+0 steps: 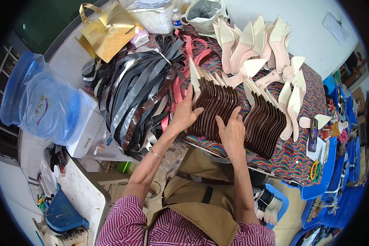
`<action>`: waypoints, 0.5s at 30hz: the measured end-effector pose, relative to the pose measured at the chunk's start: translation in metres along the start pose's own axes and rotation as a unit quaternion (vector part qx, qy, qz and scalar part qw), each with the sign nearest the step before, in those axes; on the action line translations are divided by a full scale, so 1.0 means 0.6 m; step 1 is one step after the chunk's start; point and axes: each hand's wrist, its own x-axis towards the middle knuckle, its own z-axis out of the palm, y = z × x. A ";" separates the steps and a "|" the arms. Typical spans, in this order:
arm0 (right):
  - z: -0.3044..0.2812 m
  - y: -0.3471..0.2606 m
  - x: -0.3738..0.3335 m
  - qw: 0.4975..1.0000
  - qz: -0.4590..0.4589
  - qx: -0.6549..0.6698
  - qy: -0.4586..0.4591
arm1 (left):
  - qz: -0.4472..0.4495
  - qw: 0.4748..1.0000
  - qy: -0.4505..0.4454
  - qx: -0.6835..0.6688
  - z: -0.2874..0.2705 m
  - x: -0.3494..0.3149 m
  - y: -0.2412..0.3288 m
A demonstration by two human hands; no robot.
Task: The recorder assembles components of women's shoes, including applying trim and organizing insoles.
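Two rows of shoe insoles stand on edge side by side, their near parts dark glossy brown and their far tips cream. Around the left row of brown insoles (211, 108) are both my hands. My left hand (185, 116) grips its left side, thumb over the front edges and a finger stretched toward the pale tips. At its right side, my right hand (233, 133) has its thumb on the brown edges and its fingers in the gap between the rows. The right row of brown insoles (265, 127) stands beside that hand, apart from my grip.
A tied bundle of black and grey strips (137, 94) lies left of the rows, with pink strips (187, 49) beside it. Pale insoles (250, 43) are piled behind. A phone (313, 135) and scissors (314, 170) lie at right; a blue water jug (49, 96) stands left.
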 end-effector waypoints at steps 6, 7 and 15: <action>0.004 -0.051 0.048 0.969 -0.187 -0.039 0.156 | -0.122 0.990 -0.051 0.050 -0.018 -0.003 0.029; 0.015 -0.060 0.070 0.975 -0.191 0.023 0.108 | -0.063 0.997 -0.038 0.024 -0.012 -0.003 0.013; 0.109 -0.055 0.157 0.982 -0.183 0.041 0.017 | -0.179 0.913 0.024 -0.365 -0.064 0.049 -0.028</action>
